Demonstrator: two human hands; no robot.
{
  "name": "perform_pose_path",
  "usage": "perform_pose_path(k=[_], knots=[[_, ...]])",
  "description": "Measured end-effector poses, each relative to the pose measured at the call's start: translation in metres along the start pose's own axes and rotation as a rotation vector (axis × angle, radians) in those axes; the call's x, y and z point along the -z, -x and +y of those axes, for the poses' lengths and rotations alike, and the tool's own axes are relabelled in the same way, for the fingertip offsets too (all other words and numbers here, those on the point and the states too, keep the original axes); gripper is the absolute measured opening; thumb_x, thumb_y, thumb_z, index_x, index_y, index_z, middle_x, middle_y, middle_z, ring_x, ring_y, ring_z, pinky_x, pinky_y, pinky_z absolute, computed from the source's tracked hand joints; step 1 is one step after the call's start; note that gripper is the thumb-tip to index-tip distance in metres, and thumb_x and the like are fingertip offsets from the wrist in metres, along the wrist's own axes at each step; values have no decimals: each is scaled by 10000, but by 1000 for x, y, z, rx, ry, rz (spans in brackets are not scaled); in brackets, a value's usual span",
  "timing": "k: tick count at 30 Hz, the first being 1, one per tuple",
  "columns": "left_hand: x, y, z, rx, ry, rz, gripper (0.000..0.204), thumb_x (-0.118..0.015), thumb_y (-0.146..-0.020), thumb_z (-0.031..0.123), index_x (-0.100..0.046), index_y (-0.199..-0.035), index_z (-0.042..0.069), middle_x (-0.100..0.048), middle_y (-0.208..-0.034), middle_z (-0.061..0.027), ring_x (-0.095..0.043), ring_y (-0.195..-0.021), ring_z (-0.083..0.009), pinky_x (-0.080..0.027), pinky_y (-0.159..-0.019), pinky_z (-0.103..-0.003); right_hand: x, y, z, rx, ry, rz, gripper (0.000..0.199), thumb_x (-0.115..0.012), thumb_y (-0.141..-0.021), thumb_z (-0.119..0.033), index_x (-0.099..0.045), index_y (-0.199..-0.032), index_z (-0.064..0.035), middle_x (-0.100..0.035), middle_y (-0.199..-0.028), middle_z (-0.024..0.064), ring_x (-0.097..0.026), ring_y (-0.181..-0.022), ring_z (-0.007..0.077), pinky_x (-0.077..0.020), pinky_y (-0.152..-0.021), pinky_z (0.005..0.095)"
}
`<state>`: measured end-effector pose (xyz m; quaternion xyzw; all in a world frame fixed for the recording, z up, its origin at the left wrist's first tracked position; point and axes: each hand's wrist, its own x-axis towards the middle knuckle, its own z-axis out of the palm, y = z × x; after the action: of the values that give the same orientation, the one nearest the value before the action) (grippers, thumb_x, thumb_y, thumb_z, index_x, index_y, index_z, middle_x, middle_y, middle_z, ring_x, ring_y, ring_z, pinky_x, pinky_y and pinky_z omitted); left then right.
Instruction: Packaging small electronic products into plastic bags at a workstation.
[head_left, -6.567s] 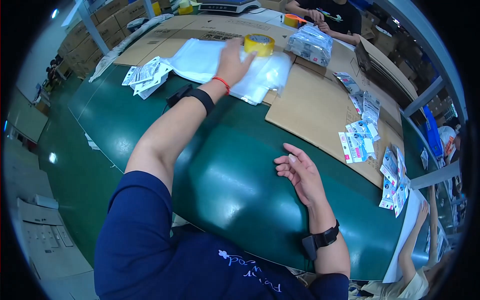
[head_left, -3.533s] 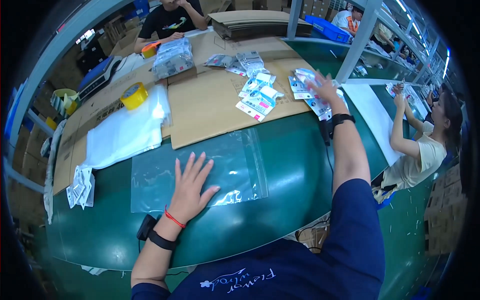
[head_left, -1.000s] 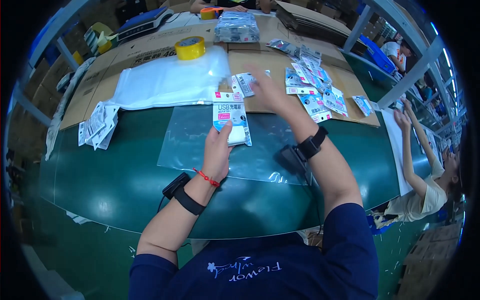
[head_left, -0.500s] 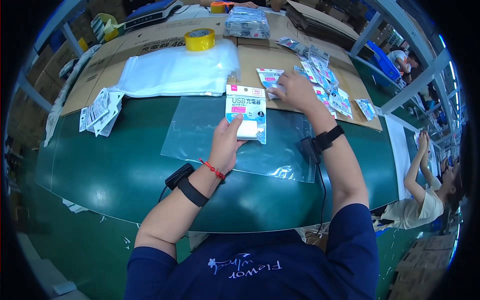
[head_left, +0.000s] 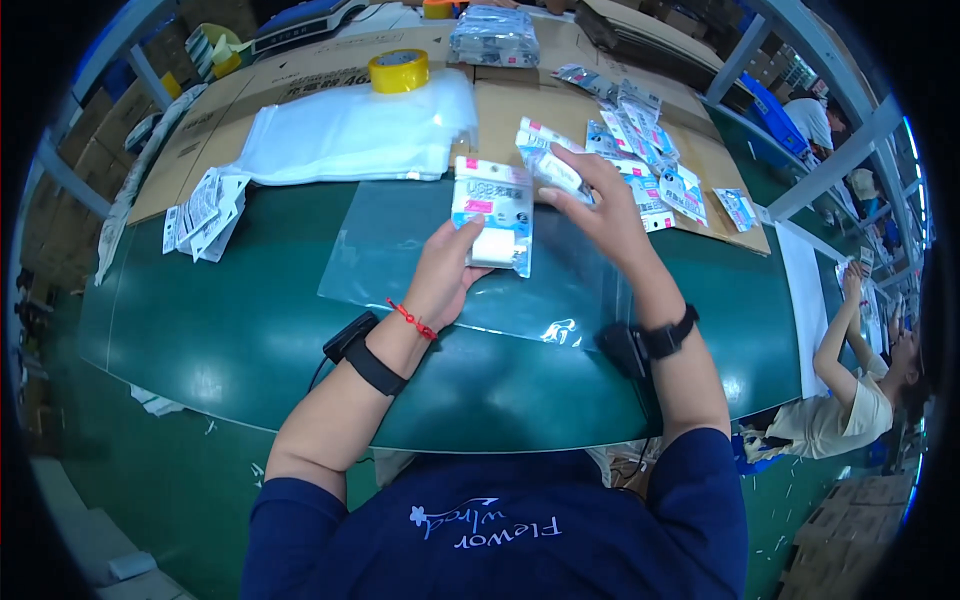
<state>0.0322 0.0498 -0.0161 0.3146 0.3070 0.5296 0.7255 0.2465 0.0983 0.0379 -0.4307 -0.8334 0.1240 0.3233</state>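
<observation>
My left hand (head_left: pixel 452 265) grips a packaged USB charger (head_left: pixel 493 205) by its lower left side, the thumb across its front; the white charger shows at the pack's bottom. Just to the right, my right hand (head_left: pixel 600 205) pinches a second charger pack (head_left: pixel 560 172) between thumb and fingers, tilted and raised off the cardboard. The two packs are close together. Below both hands a clear plastic bag (head_left: pixel 400 275) lies flat on the green table. Beyond my right hand, several more charger packs (head_left: pixel 640 135) are heaped loosely on a cardboard sheet.
A stack of clear bags (head_left: pixel 350 140) with a yellow tape roll (head_left: pixel 398 72) on top lies at far left. Folded printed cards (head_left: pixel 208 215) sit at the left. A filled bag of packs (head_left: pixel 494 38) stands at the back. Another person (head_left: pixel 840 395) works at right.
My right hand has lifted the second charger pack off the cardboard and tilted it toward the one in my left hand. My left hand keeps its grip.
</observation>
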Motion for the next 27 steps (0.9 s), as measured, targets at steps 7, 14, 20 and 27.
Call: perform_pose_path(k=[7,14,20,27], knots=[[-16,12,13,116,223,-299,447,-513,-958,275,-424,-1310,14,-560,-1218,-116,-559,-1132,-213,-485,-926,-357,-3,37,-52,216,412,65,583,-591,-865,-385,-455,-1368,-125,-521,-1211,127,-487,-1069,286,-367,-905,387],[-16,12,6,-14,-100,-94,406,-623,-896,186,-486,-1258,65,-584,-1170,-69,-574,-1073,-144,-483,-883,-305,-11,43,-59,239,392,-36,578,-584,-881,-358,-430,-1379,-108,-497,-1239,137,-476,-1086,296,-366,-919,376],[-23,16,9,-38,-80,-164,395,-638,-881,153,-499,-1239,57,-583,-1173,-71,-563,-1082,-142,-470,-905,-306,-12,29,-30,-152,-634,351,547,-618,-878,-217,-436,-1361,-34,-512,-1268,111,-491,-1126,224,-390,-964,344],[-13,10,-4,-267,-316,-141,429,-628,-886,149,-475,-1274,47,-568,-1201,-86,-553,-1105,-157,-447,-948,-330,-1,38,-44,-331,-996,6,364,-611,-862,-104,-572,-1216,-28,-603,-1176,121,-578,-1071,217,-416,-964,322]])
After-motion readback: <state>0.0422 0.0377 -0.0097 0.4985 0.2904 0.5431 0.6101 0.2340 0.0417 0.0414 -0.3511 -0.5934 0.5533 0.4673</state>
